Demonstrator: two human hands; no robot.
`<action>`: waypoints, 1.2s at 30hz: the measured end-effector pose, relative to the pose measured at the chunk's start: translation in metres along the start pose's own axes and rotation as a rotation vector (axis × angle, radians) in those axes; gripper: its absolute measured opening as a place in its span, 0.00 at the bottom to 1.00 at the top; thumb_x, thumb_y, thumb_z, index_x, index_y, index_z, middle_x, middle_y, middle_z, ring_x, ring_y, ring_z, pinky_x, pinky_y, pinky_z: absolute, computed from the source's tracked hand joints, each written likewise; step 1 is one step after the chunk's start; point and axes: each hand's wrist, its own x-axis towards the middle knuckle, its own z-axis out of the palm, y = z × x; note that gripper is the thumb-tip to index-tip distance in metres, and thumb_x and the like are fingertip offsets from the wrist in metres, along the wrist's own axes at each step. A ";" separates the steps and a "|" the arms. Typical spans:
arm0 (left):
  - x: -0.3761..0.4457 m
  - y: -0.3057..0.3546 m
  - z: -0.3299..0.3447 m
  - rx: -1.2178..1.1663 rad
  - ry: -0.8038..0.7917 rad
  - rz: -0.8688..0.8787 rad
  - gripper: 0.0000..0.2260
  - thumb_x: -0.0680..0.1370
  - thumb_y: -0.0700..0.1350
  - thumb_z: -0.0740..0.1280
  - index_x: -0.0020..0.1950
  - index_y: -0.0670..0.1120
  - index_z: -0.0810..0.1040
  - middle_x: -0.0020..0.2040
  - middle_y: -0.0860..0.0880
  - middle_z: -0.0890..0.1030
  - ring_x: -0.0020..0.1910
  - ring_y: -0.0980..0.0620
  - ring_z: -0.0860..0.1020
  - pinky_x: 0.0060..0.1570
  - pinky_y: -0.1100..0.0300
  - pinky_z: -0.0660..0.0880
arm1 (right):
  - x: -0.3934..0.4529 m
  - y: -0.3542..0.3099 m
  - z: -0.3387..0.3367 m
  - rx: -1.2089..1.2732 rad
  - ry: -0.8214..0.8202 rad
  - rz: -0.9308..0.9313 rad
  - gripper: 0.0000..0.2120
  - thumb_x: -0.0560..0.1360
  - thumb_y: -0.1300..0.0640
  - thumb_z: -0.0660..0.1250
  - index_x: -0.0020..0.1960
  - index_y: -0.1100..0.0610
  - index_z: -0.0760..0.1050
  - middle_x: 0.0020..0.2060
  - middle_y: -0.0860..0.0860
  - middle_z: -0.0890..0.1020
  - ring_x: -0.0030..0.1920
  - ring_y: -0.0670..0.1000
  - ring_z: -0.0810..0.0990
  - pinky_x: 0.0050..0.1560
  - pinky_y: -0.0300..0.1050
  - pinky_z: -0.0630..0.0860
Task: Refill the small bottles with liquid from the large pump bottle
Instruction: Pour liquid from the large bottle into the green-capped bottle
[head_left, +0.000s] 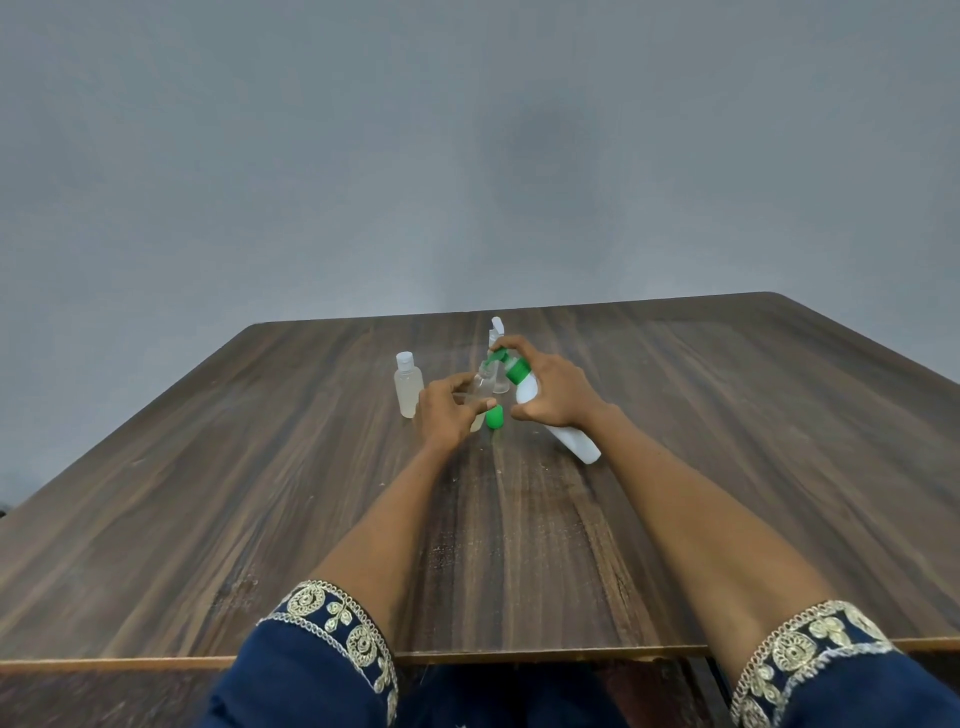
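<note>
Right now, from the head camera, your right hand (553, 392) is wrapped around the large pump bottle (558, 423), which is white with a green pump and tilted, its base low toward you; a finger lies over the pump head and the nozzle points down at the small clear bottle (482, 387). Your left hand (449, 410) curls its fingers and thumb round that small bottle, holding it upright on the wooden table (208, 493). A green cap (494, 417) lies between your hands. A capped small bottle (408, 384) stands just left, another bottle (498, 332) behind.
</note>
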 end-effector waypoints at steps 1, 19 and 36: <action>0.001 0.000 0.000 0.003 -0.001 -0.003 0.23 0.67 0.49 0.77 0.60 0.45 0.79 0.55 0.47 0.82 0.51 0.50 0.80 0.50 0.54 0.77 | 0.000 0.000 0.000 -0.003 -0.002 0.005 0.34 0.64 0.59 0.72 0.67 0.48 0.67 0.29 0.42 0.69 0.28 0.45 0.68 0.29 0.36 0.61; -0.001 0.001 -0.003 0.034 -0.003 -0.007 0.23 0.67 0.49 0.76 0.60 0.45 0.79 0.54 0.46 0.82 0.51 0.50 0.80 0.51 0.50 0.77 | -0.002 -0.005 -0.002 -0.005 0.000 0.011 0.32 0.60 0.52 0.67 0.65 0.49 0.68 0.27 0.43 0.67 0.27 0.45 0.67 0.29 0.37 0.60; -0.001 -0.001 -0.001 0.020 -0.020 -0.006 0.23 0.67 0.49 0.76 0.60 0.45 0.79 0.55 0.46 0.82 0.51 0.50 0.79 0.52 0.51 0.77 | 0.000 0.002 0.001 0.020 -0.006 -0.013 0.31 0.62 0.55 0.71 0.64 0.50 0.68 0.32 0.48 0.73 0.29 0.46 0.68 0.29 0.37 0.64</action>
